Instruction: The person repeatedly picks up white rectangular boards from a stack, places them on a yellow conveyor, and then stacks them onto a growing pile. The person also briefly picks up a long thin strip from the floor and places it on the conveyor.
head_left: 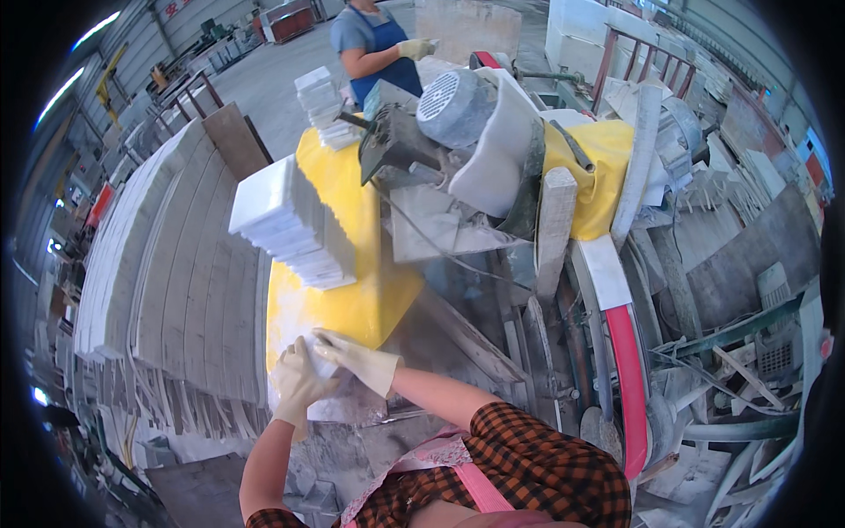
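Note:
Both my hands wear cream rubber gloves and meet over the near end of a bench draped with a yellow sheet (387, 308). Between them is a pale slab that looks like a white stone tile (319, 359), mostly covered by the gloves. The fingers of my left hand (300, 380) curl round its left side. My right hand (356, 358) reaches in from the right and grips its far edge. Just beyond the gloves stands a tall stack of white stone tiles (308, 224). White dust coats the sheet around my hands.
Long stacked slabs (167, 273) line the left side. To the right are a dusty motor (456, 107), a wooden post (554, 229) and a machine with a red belt (626, 387). A co-worker in a blue apron (387, 53) stands beyond a smaller tile stack (324, 106).

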`<action>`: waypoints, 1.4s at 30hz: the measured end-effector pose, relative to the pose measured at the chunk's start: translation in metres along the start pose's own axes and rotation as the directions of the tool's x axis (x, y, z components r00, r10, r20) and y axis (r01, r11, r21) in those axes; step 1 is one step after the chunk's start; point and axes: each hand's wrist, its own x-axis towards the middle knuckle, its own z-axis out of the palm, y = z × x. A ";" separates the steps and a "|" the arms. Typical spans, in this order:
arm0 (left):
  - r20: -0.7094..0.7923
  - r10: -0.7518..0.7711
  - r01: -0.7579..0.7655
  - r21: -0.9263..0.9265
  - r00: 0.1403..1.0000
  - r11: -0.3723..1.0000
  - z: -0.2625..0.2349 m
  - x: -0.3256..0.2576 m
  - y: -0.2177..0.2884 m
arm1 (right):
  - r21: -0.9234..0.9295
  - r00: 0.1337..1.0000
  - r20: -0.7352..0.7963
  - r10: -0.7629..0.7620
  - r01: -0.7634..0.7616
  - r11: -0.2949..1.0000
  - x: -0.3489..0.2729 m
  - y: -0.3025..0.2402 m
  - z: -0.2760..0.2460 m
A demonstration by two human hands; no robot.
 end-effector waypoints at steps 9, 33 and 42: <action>-0.112 0.013 -0.030 -0.152 0.994 0.988 0.003 -0.001 -0.003 | -0.805 0.849 0.017 -0.528 0.325 0.496 -0.004 0.026 0.013; 0.023 -0.026 0.012 -0.932 0.999 -0.363 0.048 -0.010 -0.136 | -0.895 0.597 -0.445 -0.668 -0.279 0.347 0.002 0.089 0.056; 0.203 -0.032 0.111 -0.655 0.979 -0.747 0.046 -0.032 -0.185 | -0.926 0.584 -0.372 -0.721 -0.281 0.251 0.007 0.109 0.044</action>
